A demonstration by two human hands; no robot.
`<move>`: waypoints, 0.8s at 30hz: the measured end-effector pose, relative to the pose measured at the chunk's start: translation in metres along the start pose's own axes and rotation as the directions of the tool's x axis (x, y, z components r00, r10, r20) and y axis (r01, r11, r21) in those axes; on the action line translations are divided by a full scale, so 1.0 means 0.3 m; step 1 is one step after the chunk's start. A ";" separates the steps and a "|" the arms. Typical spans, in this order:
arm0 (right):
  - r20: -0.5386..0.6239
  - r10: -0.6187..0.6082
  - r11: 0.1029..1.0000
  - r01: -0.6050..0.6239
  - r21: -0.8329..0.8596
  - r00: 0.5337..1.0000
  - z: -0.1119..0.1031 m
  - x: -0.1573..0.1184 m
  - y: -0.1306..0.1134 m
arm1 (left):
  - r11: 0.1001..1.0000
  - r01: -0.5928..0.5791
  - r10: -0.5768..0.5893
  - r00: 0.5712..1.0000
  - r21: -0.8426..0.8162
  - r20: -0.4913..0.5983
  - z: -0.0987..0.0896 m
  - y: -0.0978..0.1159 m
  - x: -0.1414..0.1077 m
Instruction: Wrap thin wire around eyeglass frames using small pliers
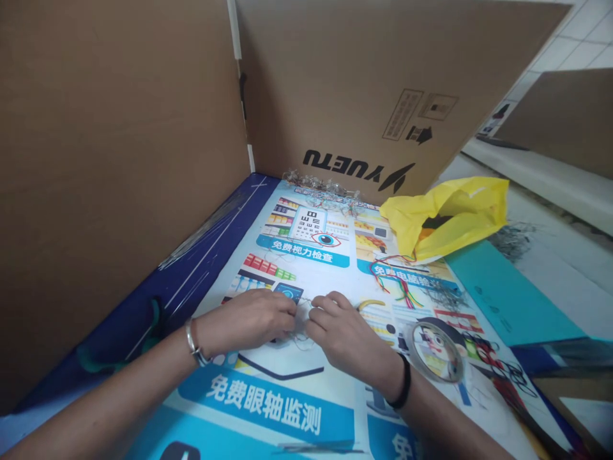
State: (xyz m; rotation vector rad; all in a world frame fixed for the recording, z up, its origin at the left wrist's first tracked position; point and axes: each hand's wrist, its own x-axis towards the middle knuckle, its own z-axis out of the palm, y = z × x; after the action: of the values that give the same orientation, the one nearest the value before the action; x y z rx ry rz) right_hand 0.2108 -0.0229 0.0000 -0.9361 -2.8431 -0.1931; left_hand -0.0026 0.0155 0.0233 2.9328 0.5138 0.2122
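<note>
My left hand (256, 319), with a silver bangle on the wrist, is closed over the middle of a printed poster (330, 287). Just right of it my right hand (340, 326), with a black band at the wrist, has its fingers bent together. The fingertips face each other across a narrow gap. Thin wire-like strands (302, 332) show between and below them; what each hand pinches is too small to make out.
Cardboard walls (119, 128) rise at the left and back. Tangled wire pieces (330, 188) lie along the back. To the right are a yellow bag (445, 211), coloured threads (407, 291), a tape roll (437, 351) and a teal sheet (517, 294).
</note>
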 end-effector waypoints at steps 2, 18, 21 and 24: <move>-0.017 0.005 1.000 -0.005 0.012 1.000 0.002 -0.001 0.001 | 1.000 0.013 -0.013 1.000 -0.014 -0.001 -0.001 0.001 0.000; -0.092 0.059 0.994 -0.050 0.098 0.994 -0.005 -0.015 0.011 | 0.995 0.038 -0.045 0.996 -0.091 -0.076 -0.006 -0.001 -0.008; -0.129 0.078 0.991 -0.063 0.118 0.989 -0.002 -0.019 0.014 | 0.994 0.023 -0.033 0.994 -0.106 -0.101 -0.003 -0.007 -0.011; -0.130 0.054 0.993 -0.039 0.112 0.990 0.007 -0.020 0.017 | 0.994 0.025 -0.037 0.993 -0.104 -0.108 -0.005 -0.010 -0.013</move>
State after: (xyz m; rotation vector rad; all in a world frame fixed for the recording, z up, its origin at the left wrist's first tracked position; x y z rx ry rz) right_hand 0.2184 -0.0220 -0.0028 -0.9299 -2.6781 -0.0904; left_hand -0.0075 0.0173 0.0237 2.8230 0.5465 0.3861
